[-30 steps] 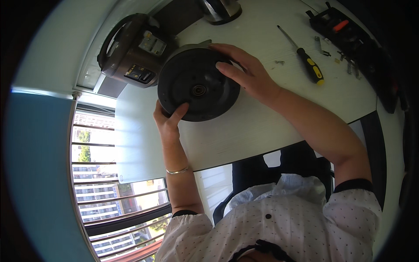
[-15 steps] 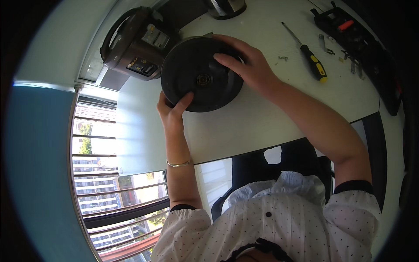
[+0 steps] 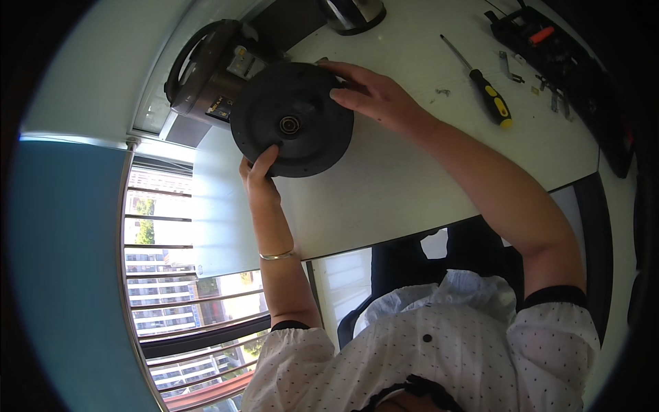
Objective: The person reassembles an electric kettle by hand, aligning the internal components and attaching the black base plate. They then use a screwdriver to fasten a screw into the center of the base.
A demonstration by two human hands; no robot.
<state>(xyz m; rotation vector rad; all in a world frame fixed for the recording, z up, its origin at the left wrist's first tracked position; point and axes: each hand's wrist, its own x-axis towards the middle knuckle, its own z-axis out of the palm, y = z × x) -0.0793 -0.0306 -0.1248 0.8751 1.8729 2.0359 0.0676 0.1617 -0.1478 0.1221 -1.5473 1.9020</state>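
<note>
Both hands hold up a round black base (image 3: 309, 147) above the table, its flat face turned toward me. A ringed metal connector (image 3: 290, 124) sits in its middle, like that of an electric kettle; what is behind the base is hidden. My left hand (image 3: 261, 168) grips the lower left rim, its thumb on the face and its fingers behind. At the upper right rim, my right hand (image 3: 371, 93) is closed on the edge, thumb in front, the other fingers partly hidden. A dark brown electric pressure cooker (image 3: 213, 75) stands just behind the base to the left.
On the white table (image 3: 412, 172) to the right lies a black and yellow screwdriver (image 3: 491, 96). Several small metal parts (image 3: 511, 67) are scattered beside a black tool case (image 3: 563, 65). A metal kettle (image 3: 353, 14) stands at the back. Left is a barred window (image 3: 161, 261).
Both hands have moved the black base left and turned its face more toward me. It now covers more of the cooker's front.
</note>
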